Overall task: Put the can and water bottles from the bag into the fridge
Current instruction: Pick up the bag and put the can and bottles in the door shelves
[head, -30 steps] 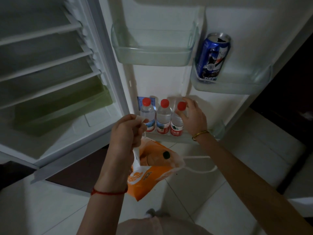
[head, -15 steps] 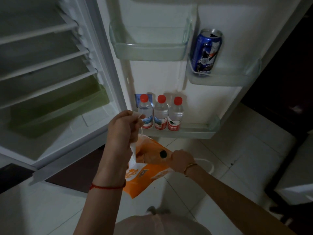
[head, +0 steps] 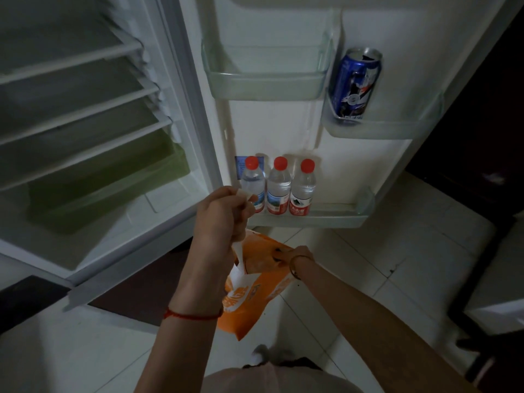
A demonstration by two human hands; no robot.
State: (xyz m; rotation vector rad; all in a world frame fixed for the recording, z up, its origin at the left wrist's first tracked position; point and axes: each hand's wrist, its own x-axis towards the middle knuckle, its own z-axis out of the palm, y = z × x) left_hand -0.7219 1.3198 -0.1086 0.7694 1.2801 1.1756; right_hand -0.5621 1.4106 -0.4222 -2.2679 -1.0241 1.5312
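My left hand (head: 219, 214) grips the white handle of an orange plastic bag (head: 249, 293), which hangs below it. My right hand (head: 283, 255) is plunged into the bag's mouth up to the wrist; its fingers are hidden inside. Three water bottles (head: 279, 185) with red caps stand side by side on the lowest door shelf (head: 326, 219) of the open fridge. A blue can (head: 354, 86) stands in the small door bin (head: 397, 129) at the upper right.
The fridge body (head: 85, 137) at left shows bare wire shelves and a green drawer (head: 107, 188). A wide upper door bin (head: 266, 80) holds nothing. White floor tiles lie below, dark furniture at the right edge.
My right hand left the third bottle on the door shelf, dropped down and went into the bag. My left hand kept hold of the bag handle.
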